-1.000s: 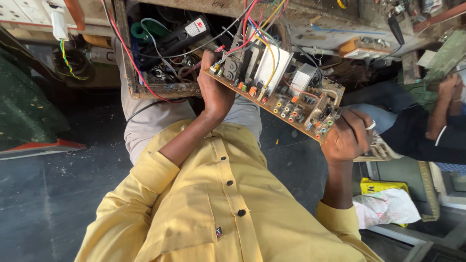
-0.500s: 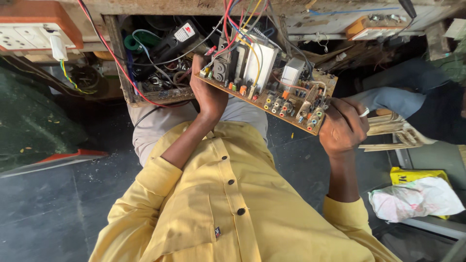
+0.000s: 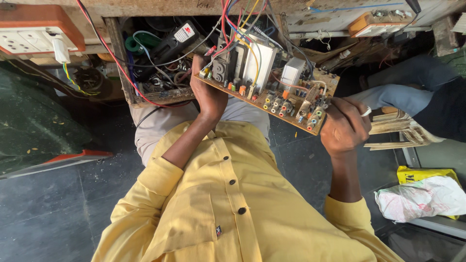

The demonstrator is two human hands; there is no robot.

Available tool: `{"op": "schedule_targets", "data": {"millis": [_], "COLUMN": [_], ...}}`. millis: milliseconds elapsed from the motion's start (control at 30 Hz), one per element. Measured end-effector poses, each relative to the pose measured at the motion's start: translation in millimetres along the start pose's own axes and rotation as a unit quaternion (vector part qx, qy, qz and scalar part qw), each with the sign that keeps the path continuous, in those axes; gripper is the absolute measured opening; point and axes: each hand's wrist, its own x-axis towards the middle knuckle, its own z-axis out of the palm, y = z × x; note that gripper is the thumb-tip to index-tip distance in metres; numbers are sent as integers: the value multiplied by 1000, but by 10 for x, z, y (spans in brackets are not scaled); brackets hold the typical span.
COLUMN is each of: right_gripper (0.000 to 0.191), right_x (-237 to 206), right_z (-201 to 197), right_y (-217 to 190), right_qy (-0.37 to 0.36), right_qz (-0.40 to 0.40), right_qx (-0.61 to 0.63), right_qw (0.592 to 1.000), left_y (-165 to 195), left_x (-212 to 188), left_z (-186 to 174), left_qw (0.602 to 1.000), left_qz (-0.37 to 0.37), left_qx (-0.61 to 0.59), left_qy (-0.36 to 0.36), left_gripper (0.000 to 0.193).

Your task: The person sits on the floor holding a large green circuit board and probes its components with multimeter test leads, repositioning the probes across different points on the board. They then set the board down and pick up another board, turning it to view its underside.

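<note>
I hold a brown circuit board [image 3: 272,92] with a white transformer, capacitors and a row of coloured jacks, tilted above my lap. My left hand [image 3: 208,94] grips its left end from below. My right hand [image 3: 345,127], with a ring on one finger, grips the board's right corner. Red, yellow and blue wires [image 3: 233,19] run from the board up toward the workbench. My yellow shirt [image 3: 233,204] fills the lower view.
An open drawer [image 3: 155,63] full of cables and a black device sits under the bench. A white socket strip on an orange base [image 3: 34,36] is at the upper left. Another person's leg in jeans [image 3: 398,94] is at the right. A plastic bag [image 3: 427,194] lies lower right.
The view has shifted so the board and both hands sit lower and more central. Both hands keep their grip on the board.
</note>
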Motion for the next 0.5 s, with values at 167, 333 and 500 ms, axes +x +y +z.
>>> {"op": "schedule_targets", "data": {"millis": [167, 333, 500], "right_gripper": [8, 5, 12], "right_x": [37, 188, 416], "right_z": [-76, -195, -240], "right_y": [50, 41, 28], "right_qy": [30, 51, 82], "right_qz": [13, 10, 35], "right_qx": [42, 55, 103], "right_qw": [999, 997, 991], "left_y": [-20, -13, 60], "left_x": [-2, 52, 136], "left_z": [-65, -168, -282], "left_qw": [997, 993, 988], "left_qz": [79, 92, 110], "left_qx": [-3, -31, -67], "left_qy": [-24, -61, -90], "left_gripper": [34, 33, 32]}}
